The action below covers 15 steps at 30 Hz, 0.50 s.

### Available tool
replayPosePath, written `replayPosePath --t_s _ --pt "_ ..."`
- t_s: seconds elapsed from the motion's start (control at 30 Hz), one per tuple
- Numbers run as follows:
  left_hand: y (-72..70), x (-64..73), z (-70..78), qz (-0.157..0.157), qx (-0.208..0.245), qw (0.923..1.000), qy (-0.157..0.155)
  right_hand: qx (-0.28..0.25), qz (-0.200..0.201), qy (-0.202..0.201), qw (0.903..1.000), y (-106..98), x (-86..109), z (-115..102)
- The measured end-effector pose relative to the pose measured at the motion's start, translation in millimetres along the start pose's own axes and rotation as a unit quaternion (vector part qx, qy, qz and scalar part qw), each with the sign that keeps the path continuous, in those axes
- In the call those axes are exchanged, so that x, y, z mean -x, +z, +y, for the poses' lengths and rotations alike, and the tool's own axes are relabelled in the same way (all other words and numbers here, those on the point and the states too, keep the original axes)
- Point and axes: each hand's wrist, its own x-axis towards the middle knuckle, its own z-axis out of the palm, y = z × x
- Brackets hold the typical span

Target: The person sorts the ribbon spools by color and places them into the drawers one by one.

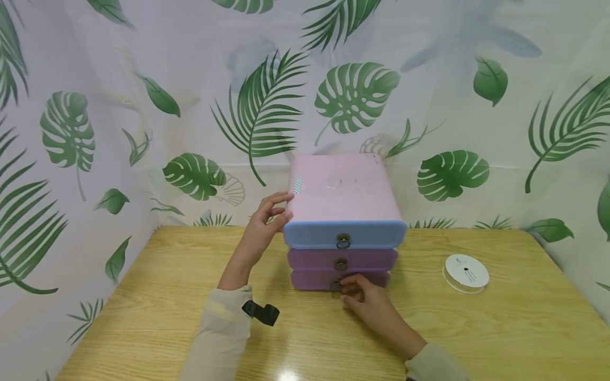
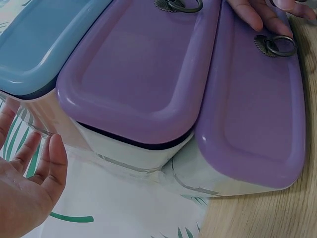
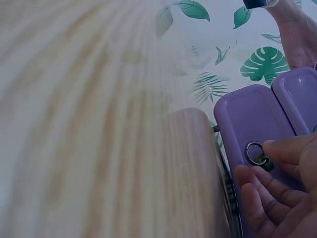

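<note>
A stacked drawer box with a pink top (image 1: 340, 185) has one blue drawer front (image 1: 345, 235) above two purple ones. My left hand (image 1: 267, 219) is at the box's upper left side, fingers spread and gently bent; the left wrist view shows the fingertips close to the side wall behind the blue front. At the bottom purple drawer (image 2: 252, 109), my right hand (image 1: 371, 304) has its thumb and fingers loosely bent beside the metal ring pull (image 3: 254, 152). That ring hangs from its round mount, and in the left wrist view the fingertips stand just beside it.
On the wooden table (image 1: 190, 275), right of the box, lies a white spool (image 1: 466, 273). A leaf-printed cloth (image 1: 190, 121) covers the wall behind. A black strap (image 1: 260, 313) is on the left wrist, over a beige sleeve.
</note>
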Motion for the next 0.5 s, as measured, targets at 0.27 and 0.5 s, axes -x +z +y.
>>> replayPosePath --t_s 0.27,0.5 --pt "-0.2 -1.1 -0.4 -0.001 -0.002 1.0 0.002 -0.031 -0.01 0.008 0.9994 -1.9 0.8 -0.4" --pt "-0.5 -0.8 -0.9 -0.002 -0.004 1.0 -0.002 -0.084 -0.043 0.021 0.9953 -2.7 -0.4 2.5"
